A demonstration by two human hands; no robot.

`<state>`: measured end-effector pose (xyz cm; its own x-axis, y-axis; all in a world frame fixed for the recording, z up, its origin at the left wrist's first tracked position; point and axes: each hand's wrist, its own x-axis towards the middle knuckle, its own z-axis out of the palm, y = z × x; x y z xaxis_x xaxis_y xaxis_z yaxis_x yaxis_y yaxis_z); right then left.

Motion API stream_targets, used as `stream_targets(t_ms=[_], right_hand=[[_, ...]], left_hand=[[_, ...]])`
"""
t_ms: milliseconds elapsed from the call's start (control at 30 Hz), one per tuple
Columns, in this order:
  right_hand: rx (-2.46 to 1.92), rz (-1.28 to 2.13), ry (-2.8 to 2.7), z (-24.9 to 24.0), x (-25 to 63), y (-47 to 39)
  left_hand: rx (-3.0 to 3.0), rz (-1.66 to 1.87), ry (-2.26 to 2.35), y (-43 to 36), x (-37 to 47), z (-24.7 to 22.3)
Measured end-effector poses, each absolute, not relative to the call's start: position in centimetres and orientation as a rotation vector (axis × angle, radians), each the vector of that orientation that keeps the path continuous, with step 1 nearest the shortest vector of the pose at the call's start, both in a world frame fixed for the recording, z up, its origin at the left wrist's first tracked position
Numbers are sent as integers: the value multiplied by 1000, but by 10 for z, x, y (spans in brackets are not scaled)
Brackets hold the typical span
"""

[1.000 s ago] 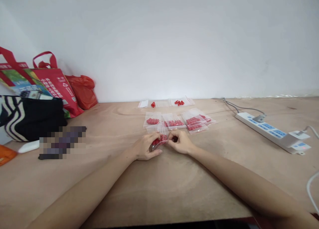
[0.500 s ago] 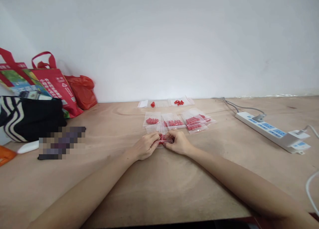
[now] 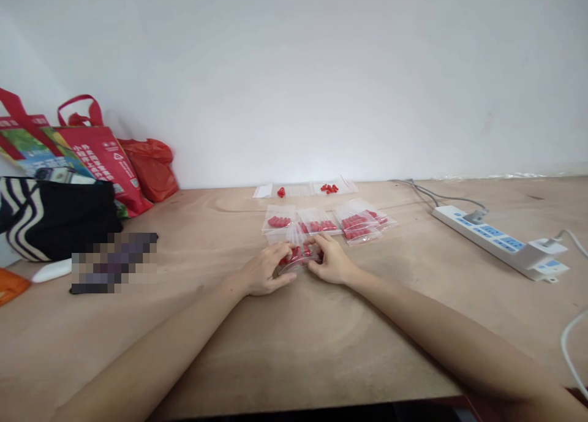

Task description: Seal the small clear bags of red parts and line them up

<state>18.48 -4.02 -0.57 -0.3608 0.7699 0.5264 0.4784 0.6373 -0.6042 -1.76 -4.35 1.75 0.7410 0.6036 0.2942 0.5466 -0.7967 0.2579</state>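
Note:
Both my hands meet at the middle of the wooden table (image 3: pixel 321 336) around one small clear zip bag of red pieces (image 3: pixel 299 254). My left hand (image 3: pixel 265 270) grips its left side and my right hand (image 3: pixel 331 261) pinches its right side. Just behind them lies a row of filled clear bags (image 3: pixel 321 224) with red pieces inside. Farther back, near the wall, a few loose red pieces (image 3: pixel 329 188) rest on flat empty bags (image 3: pixel 298 190).
A white power strip (image 3: pixel 500 241) with cables lies at the right. Red shopping bags (image 3: pixel 98 152), a red plastic bag (image 3: pixel 151 168) and a black-and-white striped bag (image 3: pixel 50 217) stand at the left, with a blurred dark object (image 3: pixel 114 263) in front.
My hands stay in place and keep working the small bag. My right fingers have shifted up along its top edge, and the bag has tilted slightly.

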Motion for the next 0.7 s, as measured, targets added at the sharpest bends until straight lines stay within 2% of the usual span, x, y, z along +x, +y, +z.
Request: stream_targets(t_ms=[267, 533, 700], right_hand=[[-691, 652, -2144, -7, 201, -37], [-671, 218, -2205, -19, 181, -30], [-728, 132, -2210, -16, 181, -29]], left_hand=[[3090, 850, 780, -46, -45, 13], [3255, 1018, 789, -42, -53, 11], [3312, 991, 782, -37, -53, 10]])
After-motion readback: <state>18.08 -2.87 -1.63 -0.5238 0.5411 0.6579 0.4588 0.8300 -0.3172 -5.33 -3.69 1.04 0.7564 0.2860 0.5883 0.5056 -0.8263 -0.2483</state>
